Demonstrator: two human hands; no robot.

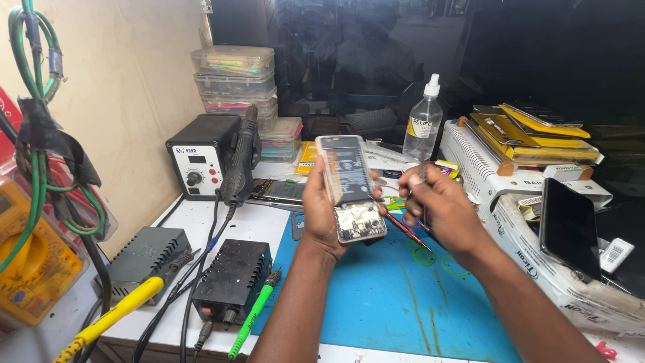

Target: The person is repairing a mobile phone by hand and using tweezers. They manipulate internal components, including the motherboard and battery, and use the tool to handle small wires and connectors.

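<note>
Gripping an opened smartphone (349, 191) upright, the left hand (321, 215) is steadying it while the right hand (440, 205) is pinching tweezers (423, 176); careful probing seems next.

White workbench (201, 222) carrying it all | blue mat (396, 296) laid over the middle | black-and-white soldering station (200, 165) back left | two small power boxes, grey (149, 254) and black (232, 279), up front | spray bottle (422, 124) standing at the back
</note>
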